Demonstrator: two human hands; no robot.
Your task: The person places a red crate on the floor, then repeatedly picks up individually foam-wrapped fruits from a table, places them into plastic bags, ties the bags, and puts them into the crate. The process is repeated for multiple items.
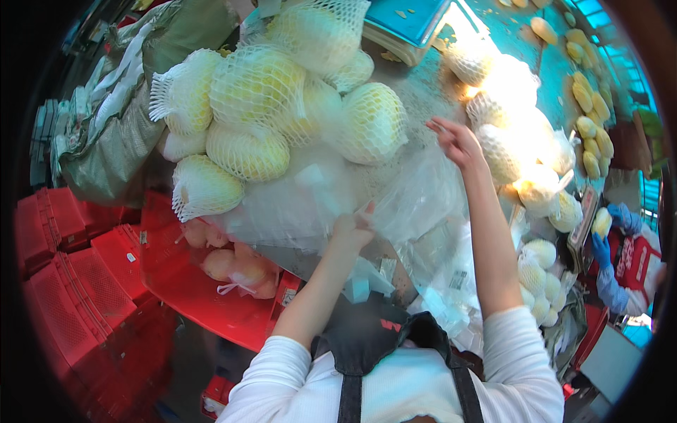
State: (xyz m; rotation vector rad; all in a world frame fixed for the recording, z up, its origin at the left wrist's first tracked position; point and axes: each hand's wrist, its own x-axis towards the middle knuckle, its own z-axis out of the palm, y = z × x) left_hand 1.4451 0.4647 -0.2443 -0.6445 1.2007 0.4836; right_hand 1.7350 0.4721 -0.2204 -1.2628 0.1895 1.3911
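Observation:
Clear plastic bags (296,206) lie over the near part of the table (418,95). My left hand (353,226) is at these bags, somewhat blurred; whether its fingers pinch the film cannot be told. Farther right, my right hand (456,141) is raised over the table with some fingers stretched out, above another crumpled clear bag (423,195). Whether it touches anything is unclear. To the left of it rests a large yellow fruit in a white foam net (373,122), beside a heap of similar netted fruits (256,87).
A scale (407,24) stands at the back. More netted fruits (497,153) line the right, partly in glare. Bagged fruits lie in a red container (201,285) at lower left, near stacked red crates (79,296). At far right, a co-worker's gloved hand (601,248) is at a fruit.

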